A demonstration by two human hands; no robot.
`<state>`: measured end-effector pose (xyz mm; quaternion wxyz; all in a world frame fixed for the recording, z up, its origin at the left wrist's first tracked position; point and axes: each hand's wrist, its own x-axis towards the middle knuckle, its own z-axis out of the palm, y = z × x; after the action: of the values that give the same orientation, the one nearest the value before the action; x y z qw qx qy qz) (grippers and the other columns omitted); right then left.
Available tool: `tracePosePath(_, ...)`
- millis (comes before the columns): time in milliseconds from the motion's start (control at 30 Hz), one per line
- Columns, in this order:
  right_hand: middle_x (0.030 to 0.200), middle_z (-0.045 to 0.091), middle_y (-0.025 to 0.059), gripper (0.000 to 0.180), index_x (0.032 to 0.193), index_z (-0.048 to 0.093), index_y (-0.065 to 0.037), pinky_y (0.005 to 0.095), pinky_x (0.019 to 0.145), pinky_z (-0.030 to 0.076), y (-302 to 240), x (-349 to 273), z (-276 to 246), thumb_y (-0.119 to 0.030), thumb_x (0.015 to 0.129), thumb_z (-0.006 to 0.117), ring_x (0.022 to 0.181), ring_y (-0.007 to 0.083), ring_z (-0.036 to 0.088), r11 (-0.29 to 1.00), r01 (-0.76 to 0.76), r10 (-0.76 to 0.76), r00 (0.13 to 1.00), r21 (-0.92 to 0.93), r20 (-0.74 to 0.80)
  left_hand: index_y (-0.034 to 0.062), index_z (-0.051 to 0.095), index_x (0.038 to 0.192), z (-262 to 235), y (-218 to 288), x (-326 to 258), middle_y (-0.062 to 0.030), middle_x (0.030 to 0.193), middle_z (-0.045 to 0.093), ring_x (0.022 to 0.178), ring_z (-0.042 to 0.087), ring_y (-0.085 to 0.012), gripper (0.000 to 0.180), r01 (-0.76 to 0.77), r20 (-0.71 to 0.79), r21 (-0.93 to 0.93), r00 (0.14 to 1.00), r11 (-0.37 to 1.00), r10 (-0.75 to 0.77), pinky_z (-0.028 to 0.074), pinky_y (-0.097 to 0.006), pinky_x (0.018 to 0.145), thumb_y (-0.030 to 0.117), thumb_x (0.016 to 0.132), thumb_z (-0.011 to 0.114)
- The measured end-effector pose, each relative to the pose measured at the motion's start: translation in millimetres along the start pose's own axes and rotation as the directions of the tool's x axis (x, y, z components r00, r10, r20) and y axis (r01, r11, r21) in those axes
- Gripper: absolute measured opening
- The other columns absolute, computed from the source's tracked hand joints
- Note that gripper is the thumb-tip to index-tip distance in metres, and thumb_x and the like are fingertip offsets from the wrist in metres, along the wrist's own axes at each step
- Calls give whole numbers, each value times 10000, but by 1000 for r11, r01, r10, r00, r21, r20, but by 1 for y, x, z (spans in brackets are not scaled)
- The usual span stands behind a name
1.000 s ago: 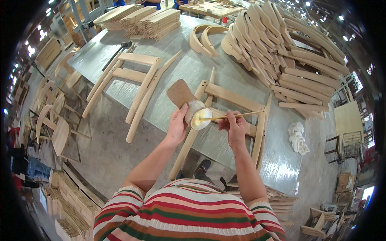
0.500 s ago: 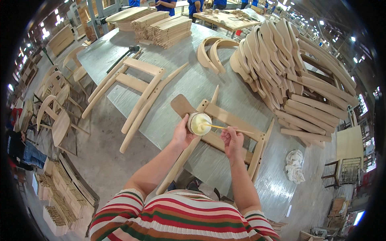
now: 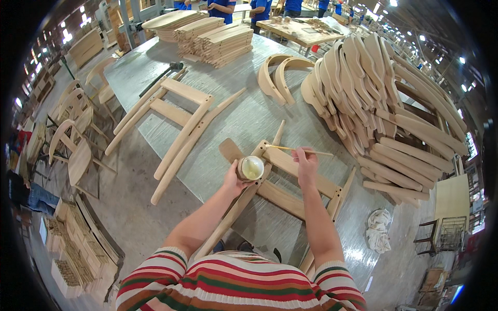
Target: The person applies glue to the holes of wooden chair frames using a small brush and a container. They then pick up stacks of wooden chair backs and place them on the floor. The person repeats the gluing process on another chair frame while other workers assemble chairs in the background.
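Left hand (image 3: 234, 180) fingers curled round open glue cup (image 3: 251, 167), right hand (image 3: 306, 160) pinching thin stick (image 3: 290, 149) over chair frame (image 3: 290, 181) at tabletop (image 3: 244, 111) near edge; tilted cup likely to slop glue onto frame, or drips off stick.

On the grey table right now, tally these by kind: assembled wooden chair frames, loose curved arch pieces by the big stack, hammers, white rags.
Assembled chair frames: 2, one under the hands, one to the left
Curved arch pieces: 2
Hammer: 1
White rag: 1
Total: 6
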<state>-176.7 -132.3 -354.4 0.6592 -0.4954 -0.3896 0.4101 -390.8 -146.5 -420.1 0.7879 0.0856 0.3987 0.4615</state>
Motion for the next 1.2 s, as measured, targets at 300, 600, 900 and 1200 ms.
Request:
tracePosePath(300,745,598,98,171,787,569,-25,313,636,435,5,27,35,-190,831,586,687,194,570,719,337,-205,938,-608,278,71,478,1145,-51,4,-45,-125,1060,575,900,619,-262,424,-43,-60,137,997,990,52,553,-438,701,413,936,338)
tracePosePath(600,741,599,108,171,785,571,-38,359,648,451,21,36,39,-203,817,596,733,247,594,536,486,-268,873,-690,407,65,500,1116,-49,-4,-45,-94,988,605,827,636,-223,388,-94,-121,248,984,964,128,566,-407,619,389,928,397)
tracePosePath(900,730,604,89,141,778,567,-47,367,639,441,8,41,43,-181,815,592,726,231,596,534,516,-294,856,-669,425,57,484,1124,-58,-5,-49,-82,985,579,819,625,-195,399,-86,-132,310,982,947,132,572,-381,605,394,917,433)
tracePosePath(1200,699,597,52,128,780,580,-80,384,671,410,20,48,54,-202,818,585,739,232,570,435,512,-191,856,-741,480,70,497,1118,-56,-5,-55,-74,975,605,821,636,-192,382,-96,-107,267,986,959,129,564,-385,635,390,928,408)
